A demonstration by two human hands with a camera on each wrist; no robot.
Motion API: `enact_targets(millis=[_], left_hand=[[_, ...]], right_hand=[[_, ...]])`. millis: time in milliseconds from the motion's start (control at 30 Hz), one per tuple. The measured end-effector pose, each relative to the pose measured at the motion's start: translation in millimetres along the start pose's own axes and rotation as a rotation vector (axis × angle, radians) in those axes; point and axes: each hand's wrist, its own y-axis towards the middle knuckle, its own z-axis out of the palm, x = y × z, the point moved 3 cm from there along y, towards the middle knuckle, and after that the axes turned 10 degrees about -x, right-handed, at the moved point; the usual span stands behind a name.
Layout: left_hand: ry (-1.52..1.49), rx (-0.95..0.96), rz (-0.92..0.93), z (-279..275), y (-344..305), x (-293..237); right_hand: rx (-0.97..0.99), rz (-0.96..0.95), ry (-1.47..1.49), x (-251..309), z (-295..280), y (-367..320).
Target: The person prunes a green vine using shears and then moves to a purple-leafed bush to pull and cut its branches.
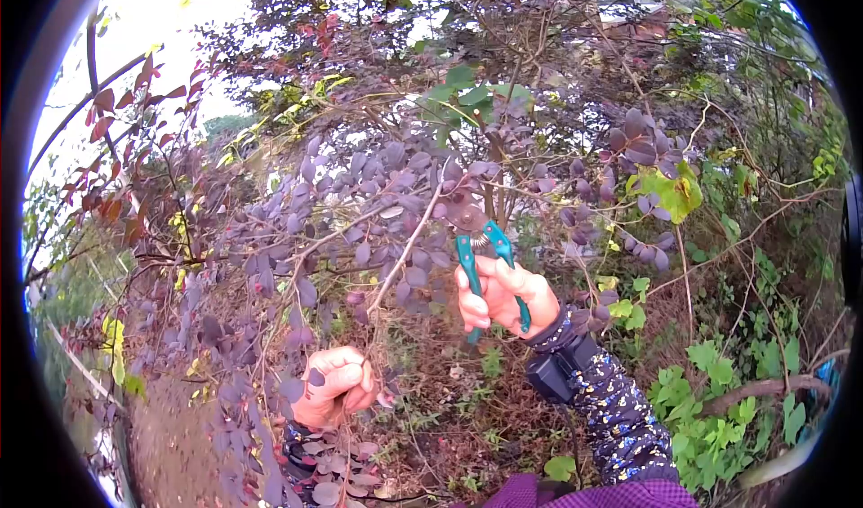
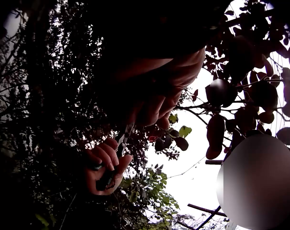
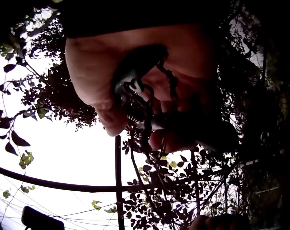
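In the head view my right hand (image 1: 508,297) grips pruning shears (image 1: 469,274) with teal handles, spread apart with the spring showing between them. Their dark blades (image 1: 465,216) point up among purple leaves, just right of a pale thin branch (image 1: 409,243). Lower and to the left, my left hand (image 1: 334,387) has its fingers curled and pinches the lower end of that branch. Dim in the left wrist view, the left hand (image 2: 159,91) hangs above the right hand and the shears. The right wrist view shows the shears across the right palm (image 3: 135,62).
Purple-leaved branches (image 1: 360,184) surround both hands. A yellow-green leaf (image 1: 674,189) hangs at the right, and green leafy vines (image 1: 710,400) grow lower right. Leaf litter (image 1: 180,445) covers the ground. Dark poles (image 3: 63,182) cross the sky in the right wrist view.
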Motion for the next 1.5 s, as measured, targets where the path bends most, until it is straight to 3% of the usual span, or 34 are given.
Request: enact_targets(millis=[100, 167, 200, 233, 300, 367, 467, 600, 700, 900, 1067, 1200, 1300, 1367, 1433, 1500], left_hand=[[0.046, -0.049, -0.025, -27, -2, -3], [0.145, -0.116, 0.051, -54, 2, -1], [0.060, -0.054, -0.052, -62, 7, -2], [0.592, 0.143, 0.368, -97, 9, 2], [0.025, -0.014, 0.028, -81, 4, 10], [0.001, -0.102, -0.059, -73, -7, 15], [0.115, -0.138, -0.108, -63, -27, 34], [0.245, -0.142, -0.375, -63, -57, 73], [0.365, -0.054, -0.547, -62, -76, 114], [0.432, -0.025, -0.616, -74, -92, 158], [0.643, -0.045, -0.456, -72, -74, 169], [0.551, -0.134, -0.400, -71, -56, 173], [0.545, -0.267, -0.124, -71, -44, 166], [0.591, -0.296, -0.166, -69, -39, 150], [0.450, -0.285, -0.180, -71, -36, 137], [0.267, -0.339, -0.209, -62, -37, 110]], right_hand=[[-0.029, 0.040, -0.085, 4, 0, -3], [-0.093, 0.029, -0.088, 8, 6, -5], [-0.169, 0.088, -0.070, 8, 5, -6], [-0.250, 0.153, -0.053, 3, 5, -7], [-0.248, 0.248, -0.285, -8, 8, -8], [-0.251, 0.236, -0.498, -23, 2, -11], [-0.268, 0.239, -0.282, -64, -3, -33], [-0.259, 0.238, -0.157, -114, -6, -73], [-0.377, 0.347, -0.181, -148, -17, -107], [-0.466, 0.408, -0.287, -164, -25, -146], [-0.632, 0.409, -0.343, -159, -27, -177], [-0.794, 0.507, -0.395, -171, -38, -211], [-0.835, 0.615, -0.507, -180, -42, -235], [-0.889, 0.665, -0.484, -188, -47, -249], [-0.865, 0.761, -0.701, -187, -45, -259], [-0.918, 0.827, -0.656, -190, -47, -268]])
